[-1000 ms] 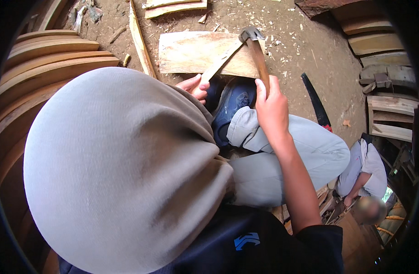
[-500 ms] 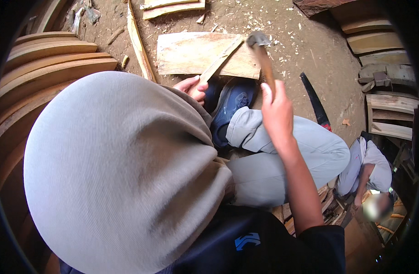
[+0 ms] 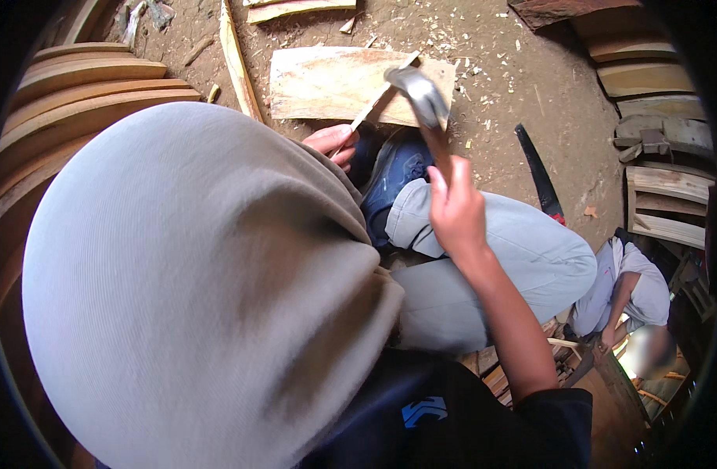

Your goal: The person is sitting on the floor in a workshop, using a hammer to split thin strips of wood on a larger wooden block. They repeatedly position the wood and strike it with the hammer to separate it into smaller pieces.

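My right hand (image 3: 458,209) grips the wooden handle of a claw hammer (image 3: 435,139), its metal head raised over the near right part of a flat wooden board. The board (image 3: 315,84) lies on the ground in front of my feet. In my left hand (image 3: 333,144) is a narrow wooden strip (image 3: 365,115), pinched at its near end, its far end reaching over the board. The hammer head overlaps the strip in view; whether they touch I cannot tell. My left forearm is hidden behind a large grey rounded cloth shape (image 3: 194,273).
Curved timber pieces (image 3: 100,74) are stacked at left, with more wood (image 3: 671,184) at right. A dark-bladed saw (image 3: 537,168) lies right of my knee. A long wood offcut (image 3: 237,62) and shavings (image 3: 483,66) litter the dirt. Another person (image 3: 632,289) sits at lower right.
The hammer and my right hand have moved left. The strip has turned and now shows a narrower side. The other person's arms have shifted.
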`<state>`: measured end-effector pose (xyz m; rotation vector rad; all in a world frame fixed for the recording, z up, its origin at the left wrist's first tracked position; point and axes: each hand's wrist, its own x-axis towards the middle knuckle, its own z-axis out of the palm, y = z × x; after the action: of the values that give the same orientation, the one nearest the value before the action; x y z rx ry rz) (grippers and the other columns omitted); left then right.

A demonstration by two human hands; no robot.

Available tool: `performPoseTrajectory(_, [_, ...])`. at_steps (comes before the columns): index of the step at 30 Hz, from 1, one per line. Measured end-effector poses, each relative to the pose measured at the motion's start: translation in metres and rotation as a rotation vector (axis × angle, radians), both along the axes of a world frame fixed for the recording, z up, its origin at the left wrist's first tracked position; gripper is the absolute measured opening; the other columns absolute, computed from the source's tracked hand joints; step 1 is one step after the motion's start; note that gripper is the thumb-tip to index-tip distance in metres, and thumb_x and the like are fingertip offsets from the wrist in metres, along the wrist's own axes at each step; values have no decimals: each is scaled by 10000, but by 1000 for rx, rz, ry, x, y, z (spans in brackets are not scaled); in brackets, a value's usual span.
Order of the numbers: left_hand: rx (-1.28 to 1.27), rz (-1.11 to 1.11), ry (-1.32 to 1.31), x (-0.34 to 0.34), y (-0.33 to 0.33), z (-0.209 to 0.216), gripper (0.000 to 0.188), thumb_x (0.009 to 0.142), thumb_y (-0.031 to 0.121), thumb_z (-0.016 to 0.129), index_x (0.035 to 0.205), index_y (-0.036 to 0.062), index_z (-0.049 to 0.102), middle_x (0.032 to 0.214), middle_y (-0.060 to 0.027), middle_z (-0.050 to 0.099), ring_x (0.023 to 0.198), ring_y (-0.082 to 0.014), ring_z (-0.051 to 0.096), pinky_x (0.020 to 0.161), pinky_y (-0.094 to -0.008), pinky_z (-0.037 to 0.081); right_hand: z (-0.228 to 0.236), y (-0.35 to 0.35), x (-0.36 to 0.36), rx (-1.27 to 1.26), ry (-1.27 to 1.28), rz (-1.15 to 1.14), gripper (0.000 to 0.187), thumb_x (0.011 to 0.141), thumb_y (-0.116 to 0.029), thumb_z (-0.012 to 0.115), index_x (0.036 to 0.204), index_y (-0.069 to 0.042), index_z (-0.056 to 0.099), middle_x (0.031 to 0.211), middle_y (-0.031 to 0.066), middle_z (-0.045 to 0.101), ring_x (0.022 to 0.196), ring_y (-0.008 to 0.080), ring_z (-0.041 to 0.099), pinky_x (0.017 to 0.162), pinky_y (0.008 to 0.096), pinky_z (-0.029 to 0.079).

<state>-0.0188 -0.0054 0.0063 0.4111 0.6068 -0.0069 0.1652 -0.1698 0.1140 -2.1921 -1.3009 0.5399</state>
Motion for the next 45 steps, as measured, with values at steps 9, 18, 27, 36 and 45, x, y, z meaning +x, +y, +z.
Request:
performPoseTrajectory(9, [-130, 42, -93, 2, 2, -1, 253, 1082, 321, 436, 896, 151, 461, 606, 64, 344, 497, -55, 296, 497, -230, 312, -4, 1, 0, -131, 59, -54, 224, 1001, -203, 586, 1115, -36, 489, 763, 283, 646, 748, 509, 632, 553, 556, 462])
performPoseTrajectory(18, [-249, 43, 61, 0, 1, -1, 287, 1058, 394, 497, 949, 129, 513, 630, 73, 316, 523, -56, 304, 507, -212, 307, 0, 2, -20, 13, 47, -86, 226, 995, -183, 587, 1126, -24, 494, 805, 296, 648, 789, 514, 634, 577, 558, 488])
performPoseTrajectory(27, [-303, 68, -47, 2, 4, -7, 280, 1060, 369, 482, 938, 118, 496, 580, 68, 311, 486, -68, 276, 450, -234, 272, -11, -1, -26, -96, 105, -151, 207, 1001, -206, 578, 1106, -50, 491, 766, 282, 644, 759, 505, 637, 571, 571, 477])
performPoseTrajectory(36, [91, 71, -51, 0, -3, -7, 223, 1045, 312, 523, 899, 145, 502, 543, 59, 347, 472, -64, 333, 421, -243, 258, 16, 9, -18, -41, 13, -127, 224, 1011, -229, 562, 1100, -36, 492, 734, 279, 638, 723, 506, 634, 545, 573, 458])
performPoseTrajectory(45, [190, 19, -107, 4, 0, -16, 194, 1037, 294, 543, 911, 151, 502, 546, 53, 365, 477, -75, 359, 422, -245, 283, 5, -3, -13, -66, -46, -120, 242, 1002, -247, 578, 1132, -62, 492, 720, 279, 636, 708, 510, 628, 547, 574, 453])
